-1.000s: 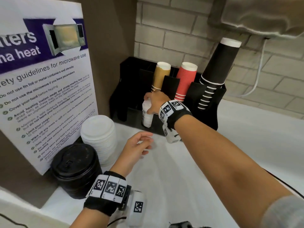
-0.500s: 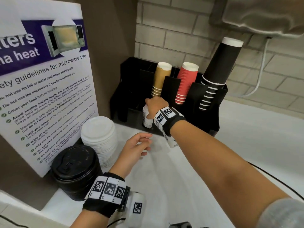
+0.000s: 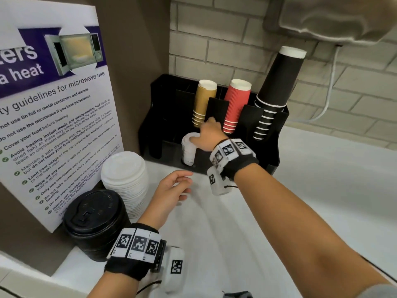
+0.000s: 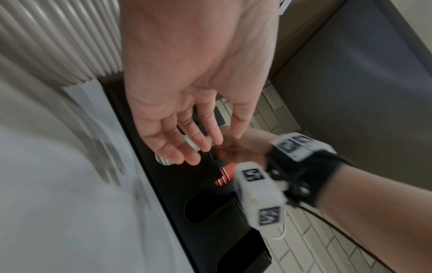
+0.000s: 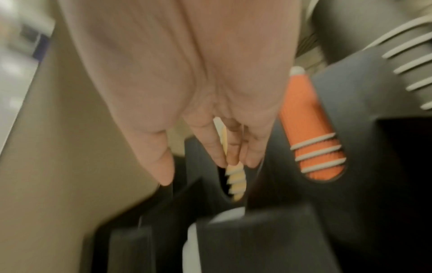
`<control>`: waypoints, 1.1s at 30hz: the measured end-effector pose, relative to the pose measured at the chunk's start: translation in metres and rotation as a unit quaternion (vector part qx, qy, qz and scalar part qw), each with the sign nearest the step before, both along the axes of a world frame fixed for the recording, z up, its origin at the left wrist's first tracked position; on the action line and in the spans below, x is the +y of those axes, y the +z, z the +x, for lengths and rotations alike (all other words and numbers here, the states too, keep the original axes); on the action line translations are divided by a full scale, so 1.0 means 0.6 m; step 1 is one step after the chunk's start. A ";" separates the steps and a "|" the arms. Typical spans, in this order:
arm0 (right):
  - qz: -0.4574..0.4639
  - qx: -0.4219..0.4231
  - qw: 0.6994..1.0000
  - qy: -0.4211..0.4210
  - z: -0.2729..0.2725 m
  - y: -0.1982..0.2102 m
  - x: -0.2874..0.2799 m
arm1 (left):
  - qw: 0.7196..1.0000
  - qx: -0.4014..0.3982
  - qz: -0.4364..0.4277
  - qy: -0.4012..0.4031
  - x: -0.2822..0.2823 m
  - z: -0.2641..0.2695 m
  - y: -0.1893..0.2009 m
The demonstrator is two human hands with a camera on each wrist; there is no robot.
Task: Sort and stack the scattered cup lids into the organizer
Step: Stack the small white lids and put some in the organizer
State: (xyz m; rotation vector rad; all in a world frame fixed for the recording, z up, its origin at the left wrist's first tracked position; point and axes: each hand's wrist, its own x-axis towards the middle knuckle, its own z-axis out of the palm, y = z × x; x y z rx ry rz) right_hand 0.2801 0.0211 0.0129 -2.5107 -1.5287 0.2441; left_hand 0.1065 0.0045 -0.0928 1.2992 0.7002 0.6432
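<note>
Small white lid stack point(image 3: 188, 150) upright in black organizer point(image 3: 277, 134), frame centre, right hand point(image 3: 209, 136) fingers straight atop it, left hand point(image 3: 169, 190) loose, empty, white counter point(image 3: 322, 190), brick wall point(image 3: 236, 39).

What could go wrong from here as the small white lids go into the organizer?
The right hand rests on top of the small white lid stack, which leans in the organizer's front slot; letting go abruptly could tip it out onto the counter. The left hand hangs open beside the tall white lid stack; a careless sweep might knock those lids or the black lid stack over.
</note>
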 end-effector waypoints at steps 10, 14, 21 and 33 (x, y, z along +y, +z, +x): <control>0.109 0.164 0.949 -0.246 0.088 -0.004 -0.317 | 0.999 -0.008 -0.013 -0.029 -0.024 0.014 0.001; -0.034 0.173 0.945 -0.275 0.085 -0.050 -0.393 | 0.999 -0.001 -0.008 -0.048 -0.041 0.023 0.003; -0.055 0.178 0.946 -0.265 0.076 -0.093 -0.406 | 0.997 -0.005 0.000 -0.072 -0.064 0.030 0.010; 0.176 0.239 0.949 -0.105 0.026 -0.039 -0.371 | 0.981 0.002 0.086 -0.173 -0.100 0.035 0.029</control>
